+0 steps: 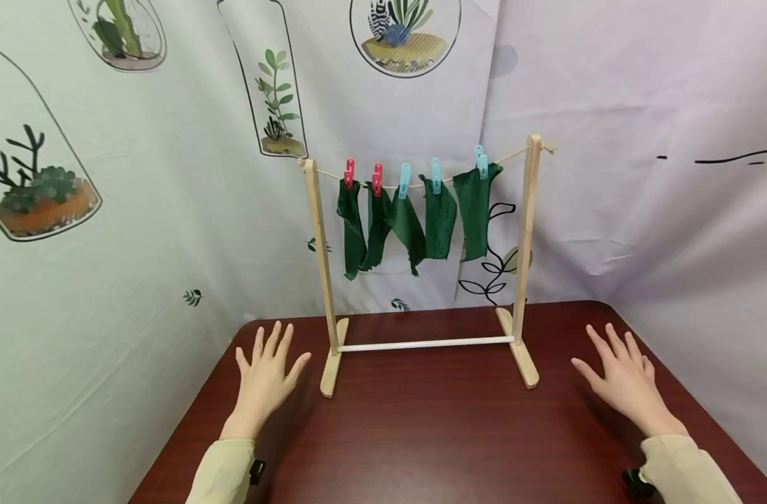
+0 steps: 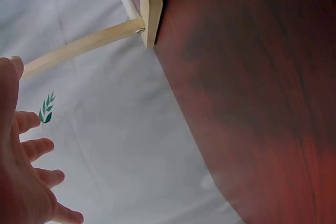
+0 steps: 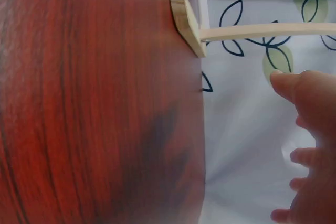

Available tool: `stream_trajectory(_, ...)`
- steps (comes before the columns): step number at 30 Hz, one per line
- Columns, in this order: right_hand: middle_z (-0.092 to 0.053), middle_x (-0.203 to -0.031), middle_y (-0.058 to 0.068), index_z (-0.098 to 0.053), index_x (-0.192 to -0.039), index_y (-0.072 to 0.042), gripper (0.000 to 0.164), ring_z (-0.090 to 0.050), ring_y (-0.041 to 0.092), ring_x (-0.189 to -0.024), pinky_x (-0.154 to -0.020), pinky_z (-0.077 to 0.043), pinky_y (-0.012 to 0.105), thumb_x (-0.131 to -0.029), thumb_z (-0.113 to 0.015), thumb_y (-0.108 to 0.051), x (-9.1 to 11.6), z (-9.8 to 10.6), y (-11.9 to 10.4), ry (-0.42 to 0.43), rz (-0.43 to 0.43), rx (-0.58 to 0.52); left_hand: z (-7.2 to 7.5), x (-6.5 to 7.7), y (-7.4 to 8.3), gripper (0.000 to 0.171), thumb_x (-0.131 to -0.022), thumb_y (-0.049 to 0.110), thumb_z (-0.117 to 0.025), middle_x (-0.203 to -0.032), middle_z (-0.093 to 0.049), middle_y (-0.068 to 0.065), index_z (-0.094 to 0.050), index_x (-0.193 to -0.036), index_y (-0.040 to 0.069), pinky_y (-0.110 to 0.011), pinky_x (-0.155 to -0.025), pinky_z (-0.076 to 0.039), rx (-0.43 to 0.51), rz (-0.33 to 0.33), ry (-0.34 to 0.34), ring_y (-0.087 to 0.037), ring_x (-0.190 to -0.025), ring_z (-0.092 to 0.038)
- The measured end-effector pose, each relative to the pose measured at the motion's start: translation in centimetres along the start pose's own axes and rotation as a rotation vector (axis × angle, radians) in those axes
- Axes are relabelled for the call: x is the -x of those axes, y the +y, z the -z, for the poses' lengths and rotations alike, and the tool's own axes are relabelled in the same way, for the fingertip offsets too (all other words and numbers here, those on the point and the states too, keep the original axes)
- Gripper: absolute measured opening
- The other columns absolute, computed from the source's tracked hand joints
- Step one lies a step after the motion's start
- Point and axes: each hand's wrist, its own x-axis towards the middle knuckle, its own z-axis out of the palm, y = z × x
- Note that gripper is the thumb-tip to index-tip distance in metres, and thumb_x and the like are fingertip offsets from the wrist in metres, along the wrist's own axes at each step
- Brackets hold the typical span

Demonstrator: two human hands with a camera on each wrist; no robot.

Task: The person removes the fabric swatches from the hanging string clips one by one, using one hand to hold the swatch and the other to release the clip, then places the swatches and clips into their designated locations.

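A small wooden drying rack [image 1: 525, 238] stands at the back of the table, a string [image 1: 514, 154] tied between its two posts. Several green cloth pieces [image 1: 441, 220] hang from it, pinned by two red clothespins [image 1: 377, 180] on the left and three light blue clothespins [image 1: 436, 176] on the right. My left hand [image 1: 265, 378] is spread with straight fingers, left of the rack's left foot [image 1: 334, 358], holding nothing. On the other side my right hand [image 1: 625, 385] is likewise spread and bare, to the right of the right foot [image 1: 518, 348].
The dark red-brown table [image 1: 434, 427] has its back edge against a pale curtain [image 1: 188, 189] printed with plants in glass jars. Low between the rack's feet runs a white rod [image 1: 424, 344]. A dark band sits at each sleeve's cuff.
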Motion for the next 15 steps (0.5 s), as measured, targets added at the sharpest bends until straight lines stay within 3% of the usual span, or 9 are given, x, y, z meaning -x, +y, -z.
stream_trajectory(8,-0.010,-0.161,0.034,-0.017,-0.162,-0.013,0.081,0.004,0.054,-0.147,-0.096,-0.013,0.084,-0.100,-0.060,-0.042,0.42,-0.02,0.51,-0.027,-0.014,-0.018,-0.07,0.38,-0.10,0.075,-0.101,0.056,-0.051,-0.162,-0.028,-0.021,-0.034,-0.158,0.010,-0.081,-0.106,-0.002,0.000,0.024,-0.030,-0.047,-0.150,-0.010)
stream_trajectory(15,-0.009,-0.161,0.034,-0.014,-0.163,-0.012,0.080,0.004,0.055,-0.147,-0.095,-0.013,0.083,-0.102,-0.059,-0.039,0.67,0.74,0.87,-0.029,-0.005,-0.043,-0.07,-0.07,0.26,0.074,-0.101,0.055,-0.053,-0.161,-0.030,-0.021,-0.035,-0.157,0.010,-0.080,-0.106,-0.005,0.013,-0.001,-0.011,-0.047,-0.150,-0.013)
